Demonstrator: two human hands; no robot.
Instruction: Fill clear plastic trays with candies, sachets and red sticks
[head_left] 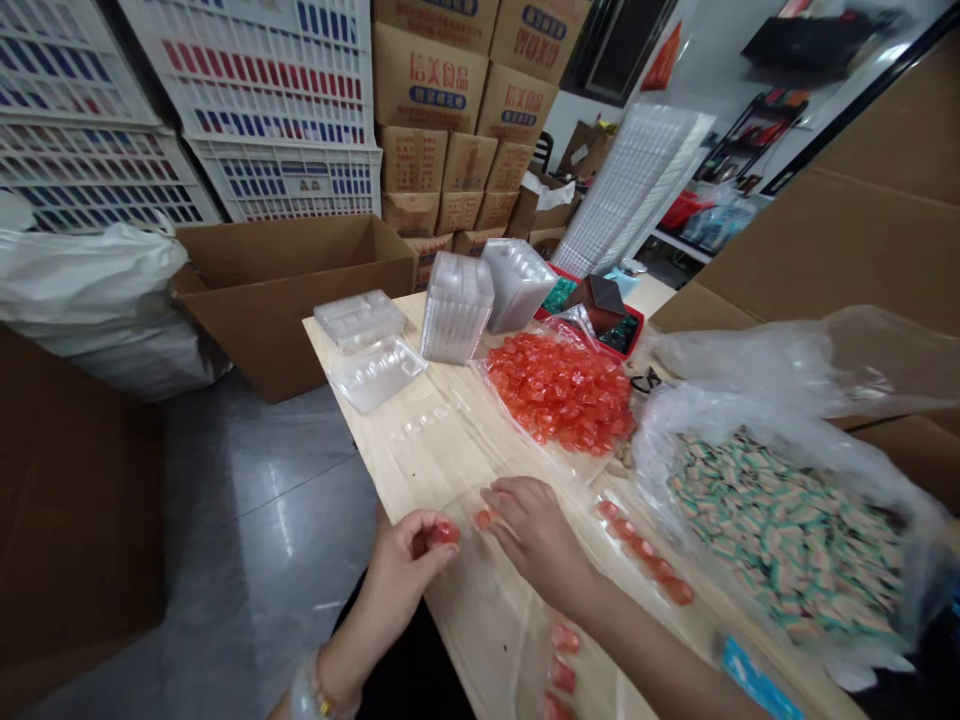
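Observation:
My left hand [409, 565] is closed in a pinch on a red wrapped candy [442, 533] just above the near edge of the wooden table [420, 450]. My right hand [534, 532] lies over a clear plastic tray [480, 560] on the table, its fingertips pressing another red candy [482, 519] into it. A row of red candies [645, 555] lies to the right of that hand. Behind it sits an open bag heaped with red candies [562, 390].
A big plastic bag of green-and-cream wrapped sweets [780, 540] fills the right side. Stacks of clear trays [456, 305] and loose trays [375, 372] stand at the table's far end. An open cardboard box [285, 290], white crates and stacked cartons lie beyond.

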